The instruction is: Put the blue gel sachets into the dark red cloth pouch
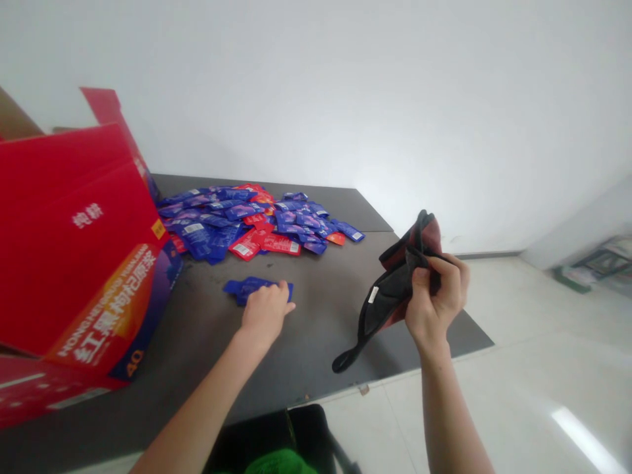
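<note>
My left hand rests on a blue sachet lying on the dark table, its thumb and a finger apart over the sachet's right end. Above the table's right part, my right hand pinches a black and dark red cloth pouch with a white tag and a strap hanging toward the lower left. Behind my left hand lies a pile of blue sachets, with red sachets mixed in.
A big open red carton stands at the left. A white wall rises behind the table. Below the front edge is a black seat; shelves with items stand at the far right.
</note>
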Motion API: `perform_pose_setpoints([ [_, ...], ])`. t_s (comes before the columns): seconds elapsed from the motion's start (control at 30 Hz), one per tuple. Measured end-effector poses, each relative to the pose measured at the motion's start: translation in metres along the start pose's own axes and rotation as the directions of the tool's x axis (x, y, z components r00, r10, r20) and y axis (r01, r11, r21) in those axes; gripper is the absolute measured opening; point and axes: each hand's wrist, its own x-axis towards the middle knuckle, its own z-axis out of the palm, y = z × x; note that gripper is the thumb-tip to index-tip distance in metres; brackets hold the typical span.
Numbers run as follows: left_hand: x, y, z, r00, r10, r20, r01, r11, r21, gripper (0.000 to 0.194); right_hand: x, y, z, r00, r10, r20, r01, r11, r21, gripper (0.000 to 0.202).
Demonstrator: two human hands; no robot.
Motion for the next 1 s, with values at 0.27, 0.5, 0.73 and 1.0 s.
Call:
perform_pose_setpoints([
  [0.27, -0.053, -0.029, 0.036, 0.968, 0.247, -0.038, -0.247, 0.969, 0.015, 0.038, -0.006, -0.023, 0.018, 0.934, -0.109, 0.341, 0.048, 0.982, 0.183, 0.013],
  [0.5, -0.090, -0.059, 0.066, 0.912, 0.371, -0.174, -0.363, 0.929, 0.075, 0.059, -0.058, -0.093, 0.088, 0.123, -0.662, 0.739, 0.340, 0.728, 0.596, 0.017],
  [0.73, -0.103, -0.072, 0.066, 0.852, 0.460, -0.251, -0.458, 0.886, 0.069, 0.061, -0.054, -0.086, 0.162, 0.118, -0.493, 0.862, 0.448, 0.801, 0.397, 0.022],
  [1.0, -0.104, -0.070, 0.095, 0.865, 0.382, -0.324, -0.430, 0.898, -0.089, 0.052, -0.055, -0.117, 0.091, 0.075, -0.679, 0.730, 0.331, 0.708, 0.624, 0.018],
])
